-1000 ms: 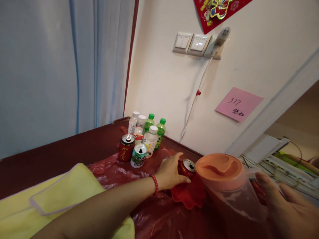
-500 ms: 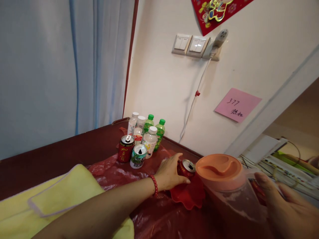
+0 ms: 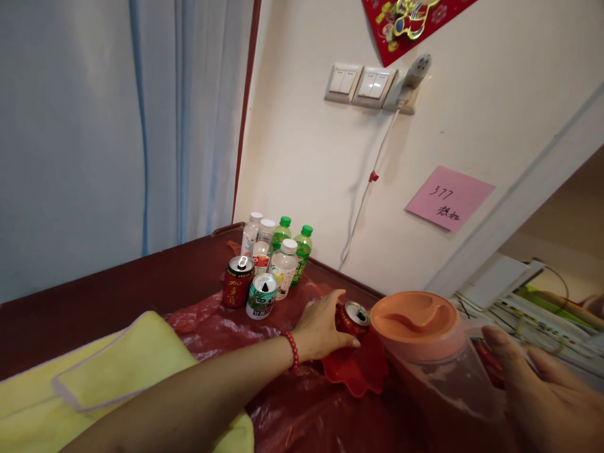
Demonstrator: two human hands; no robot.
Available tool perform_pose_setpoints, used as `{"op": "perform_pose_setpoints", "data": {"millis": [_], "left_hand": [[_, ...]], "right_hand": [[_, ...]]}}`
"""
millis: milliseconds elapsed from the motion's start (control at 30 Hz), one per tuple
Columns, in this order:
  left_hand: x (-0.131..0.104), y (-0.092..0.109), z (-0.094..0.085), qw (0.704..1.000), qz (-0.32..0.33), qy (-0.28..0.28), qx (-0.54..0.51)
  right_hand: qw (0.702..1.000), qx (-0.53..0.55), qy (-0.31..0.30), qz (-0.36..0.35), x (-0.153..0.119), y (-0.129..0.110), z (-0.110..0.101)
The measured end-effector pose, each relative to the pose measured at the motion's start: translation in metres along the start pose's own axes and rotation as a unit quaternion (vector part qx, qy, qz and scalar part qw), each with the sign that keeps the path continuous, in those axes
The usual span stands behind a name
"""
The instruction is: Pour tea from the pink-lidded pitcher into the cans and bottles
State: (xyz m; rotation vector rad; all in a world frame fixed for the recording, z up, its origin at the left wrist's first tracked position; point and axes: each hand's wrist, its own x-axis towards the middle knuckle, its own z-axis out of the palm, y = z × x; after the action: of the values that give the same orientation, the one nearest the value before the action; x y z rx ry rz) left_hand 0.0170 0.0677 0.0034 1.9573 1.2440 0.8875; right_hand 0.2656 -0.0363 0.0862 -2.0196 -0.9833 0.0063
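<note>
My left hand (image 3: 325, 328), with a red bead bracelet at the wrist, is wrapped round a red can (image 3: 353, 319) that stands on a bright red wavy-edged piece (image 3: 355, 371). Right beside that can is a clear pitcher (image 3: 453, 380) with an orange lid (image 3: 415, 316). My right hand (image 3: 542, 384) grips the pitcher's handle at the right. To the left of my left hand stand a second red can (image 3: 238, 286) and a green and white can (image 3: 262, 299). Behind them are several bottles, among them a white-capped one (image 3: 284, 270) and a green-capped one (image 3: 303, 251).
Red plastic film (image 3: 207, 324) covers part of the dark red table (image 3: 117, 289). A yellow cloth (image 3: 127, 371) lies at the front left. A white cable (image 3: 361, 207) hangs down the wall behind. More cables and a white device (image 3: 495, 280) are at the right.
</note>
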Motion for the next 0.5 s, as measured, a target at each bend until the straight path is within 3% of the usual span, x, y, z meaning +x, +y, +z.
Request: {"op": "perform_pose_setpoints", "data": {"millis": [500], "left_hand": [[0.0001,-0.0007,0.0007,1.000,0.000,0.002,0.003]], "right_hand": [[1.000,0.012,0.001,-0.008,-0.0003,-0.0004,-0.0021]]}}
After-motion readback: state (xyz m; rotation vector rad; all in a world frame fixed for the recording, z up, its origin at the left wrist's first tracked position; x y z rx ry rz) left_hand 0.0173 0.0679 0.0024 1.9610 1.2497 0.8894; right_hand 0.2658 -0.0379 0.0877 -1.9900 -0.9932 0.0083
